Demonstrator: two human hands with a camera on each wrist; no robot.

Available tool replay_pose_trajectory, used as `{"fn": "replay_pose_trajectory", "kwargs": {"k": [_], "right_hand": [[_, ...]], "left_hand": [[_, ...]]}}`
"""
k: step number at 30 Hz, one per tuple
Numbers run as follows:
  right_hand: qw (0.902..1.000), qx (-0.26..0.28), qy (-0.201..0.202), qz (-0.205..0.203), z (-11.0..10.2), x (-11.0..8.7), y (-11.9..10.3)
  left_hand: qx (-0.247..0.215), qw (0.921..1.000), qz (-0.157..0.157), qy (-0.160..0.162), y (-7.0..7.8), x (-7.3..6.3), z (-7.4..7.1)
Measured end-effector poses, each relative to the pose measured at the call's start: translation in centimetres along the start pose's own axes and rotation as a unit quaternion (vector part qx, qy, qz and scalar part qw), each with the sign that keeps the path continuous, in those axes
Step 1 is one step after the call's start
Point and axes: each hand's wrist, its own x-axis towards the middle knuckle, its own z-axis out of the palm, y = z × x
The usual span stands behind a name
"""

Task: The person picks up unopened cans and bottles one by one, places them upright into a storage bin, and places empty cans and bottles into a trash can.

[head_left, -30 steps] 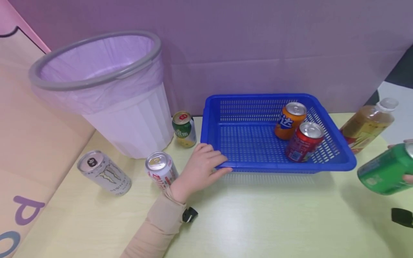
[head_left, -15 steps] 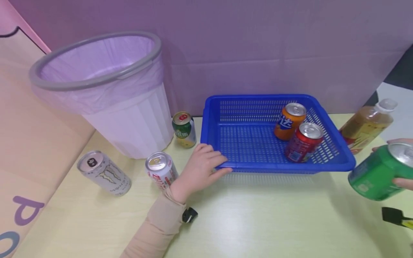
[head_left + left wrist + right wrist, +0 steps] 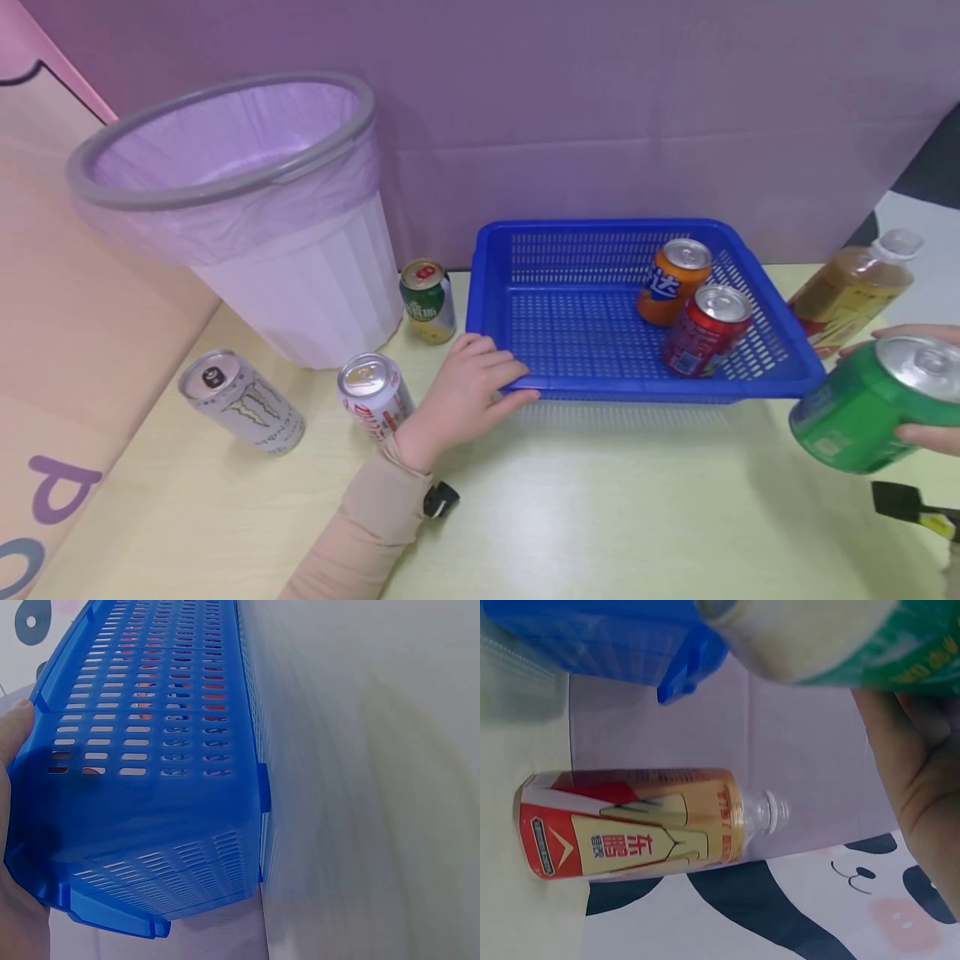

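Note:
My left hand (image 3: 468, 392) grips the near left corner of a blue plastic basket (image 3: 645, 389), fingers over the rim; the left wrist view shows the basket's slotted wall (image 3: 142, 795) beside that hand. Inside the basket, toward its right end, stand an orange can (image 3: 663, 292) and a red can (image 3: 705, 333). At the right edge of the head view my right hand (image 3: 933, 436) holds a green drink can (image 3: 847, 417), tilted and raised, just right of the basket's near right corner. Part of that hand is out of frame.
Left of the basket are a green-and-gold can (image 3: 427, 312), a white can (image 3: 375, 396) and a grey Monster can (image 3: 251, 408). A lined white bin (image 3: 315, 283) stands behind them. Beyond the basket's right side is a bottle of amber drink (image 3: 851, 292), capless in the right wrist view.
My right hand has brought the green can leftward and slightly down in the head view, closer to the basket's near right corner. The left hand keeps its place on the rim.

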Motion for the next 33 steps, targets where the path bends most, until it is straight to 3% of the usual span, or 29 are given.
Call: {"fn": "replay_pose_trajectory", "kwargs": {"k": [2,5,9,13,16,19,21,33], "right_hand": [[0.9948,-0.098,0.006,0.026,-0.1,-0.1,-0.1],[0.9742,-0.216,0.01,0.064,0.1,0.0,-0.3],[0.9743,-0.215,-0.003,0.068,0.8,0.3,-0.5],[0.986,-0.154,-0.023,0.06,1.6,0.6,-0.7],[0.984,-0.155,-0.021,0.085,2.4,0.9,-1.0],[0.9709,-0.204,-0.028,0.122,3.3,1.1,-1.5],[0.9679,-0.214,-0.033,0.128,3.8,1.4,-1.7],[0.9689,-0.224,-0.033,0.099,5.9,1.9,-1.7]], "left_hand": [[-0.003,1.0,0.0,0.001,0.0,0.0,0.0],[-0.005,1.0,0.002,0.004,-0.1,0.0,0.1],[-0.004,1.0,0.005,0.007,-0.1,0.0,0.1],[-0.004,1.0,0.006,0.007,-0.1,0.0,0.1],[-0.004,0.9999,0.007,0.009,-0.1,0.0,0.1],[-0.003,0.9999,0.007,0.012,-0.1,0.0,0.1],[-0.003,0.9999,0.007,0.012,-0.1,0.0,0.1],[-0.004,1.0,0.004,0.008,-0.1,0.0,0.2]]}}
